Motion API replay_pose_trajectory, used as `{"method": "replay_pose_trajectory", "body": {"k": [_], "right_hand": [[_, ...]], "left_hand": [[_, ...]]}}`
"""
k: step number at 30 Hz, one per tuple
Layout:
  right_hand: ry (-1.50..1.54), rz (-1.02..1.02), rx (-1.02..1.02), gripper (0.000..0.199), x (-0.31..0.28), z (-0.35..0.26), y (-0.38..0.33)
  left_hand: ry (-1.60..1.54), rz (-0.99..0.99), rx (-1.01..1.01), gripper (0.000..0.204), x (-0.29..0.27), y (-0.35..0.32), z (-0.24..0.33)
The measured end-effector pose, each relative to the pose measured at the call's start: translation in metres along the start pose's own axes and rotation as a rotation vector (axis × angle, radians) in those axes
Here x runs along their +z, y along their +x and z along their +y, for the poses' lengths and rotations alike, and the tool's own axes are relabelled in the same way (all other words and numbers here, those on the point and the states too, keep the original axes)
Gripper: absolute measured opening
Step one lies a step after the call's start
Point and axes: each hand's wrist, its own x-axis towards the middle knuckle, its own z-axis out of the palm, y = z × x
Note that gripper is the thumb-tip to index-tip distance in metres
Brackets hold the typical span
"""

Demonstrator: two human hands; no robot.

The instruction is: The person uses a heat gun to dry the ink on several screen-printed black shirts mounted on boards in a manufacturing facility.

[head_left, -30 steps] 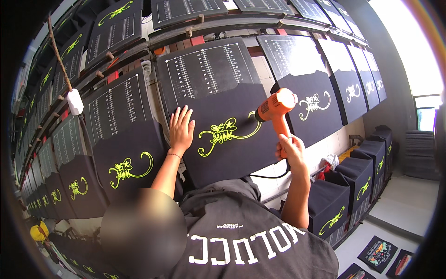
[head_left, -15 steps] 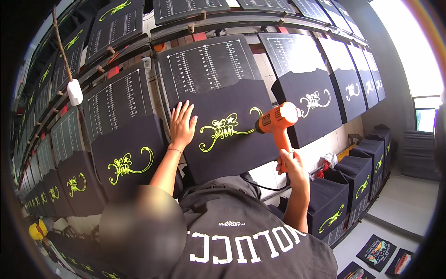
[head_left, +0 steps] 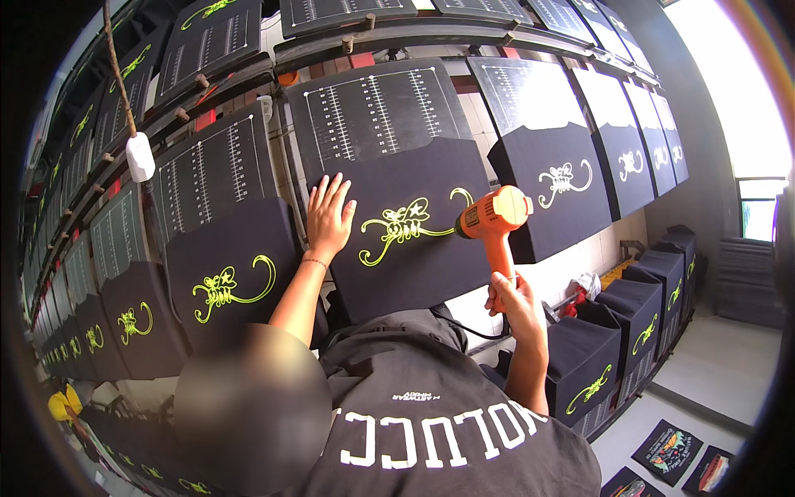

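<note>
An orange heat gun [head_left: 494, 217] is gripped by its handle in my right hand [head_left: 517, 300]. Its dark nozzle points left, over the end of a yellow-green line design [head_left: 407, 225] printed on a black fabric piece [head_left: 439, 269]. That fabric covers the near part of a dark board [head_left: 364, 108] with white ruled scales. My left hand [head_left: 330, 219] lies flat at the fabric's left edge, fingers stretched out and holding nothing. A cord hangs below the heat gun's handle.
More boards with fabric stand on both sides: yellow-green designs on the left [head_left: 224, 294], white ones on the right [head_left: 566, 182]. A white block [head_left: 139, 157] hangs from a cord at left. Fabric-covered boards [head_left: 584, 356] line the lower right. Someone in yellow [head_left: 63, 404] is far left.
The heat gun tilts slightly and stays over the same end of the design. My left hand keeps its place on the fabric. The whole view has shifted a little.
</note>
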Motion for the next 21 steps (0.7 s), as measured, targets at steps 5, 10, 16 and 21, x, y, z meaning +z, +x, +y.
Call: {"method": "replay_pose_trajectory", "body": {"k": [5, 10, 16, 21], "right_hand": [[0.025, -0.013, 0.034, 0.029, 0.001, -0.003, -0.004], [0.024, -0.055, 0.033, 0.028, 0.003, 0.002, -0.002], [0.012, -0.086, 0.057, 0.028, 0.006, -0.002, -0.003], [-0.012, -0.117, 0.012, 0.027, 0.014, 0.0, -0.003]], "left_hand": [[0.003, 0.001, 0.004, 0.042, -0.001, 0.0, 0.0], [-0.004, 0.001, 0.004, 0.041, 0.0, 0.0, -0.001], [-0.007, 0.026, 0.009, 0.042, 0.002, 0.0, -0.002], [-0.001, 0.036, 0.004, 0.041, 0.002, 0.0, -0.002]]}}
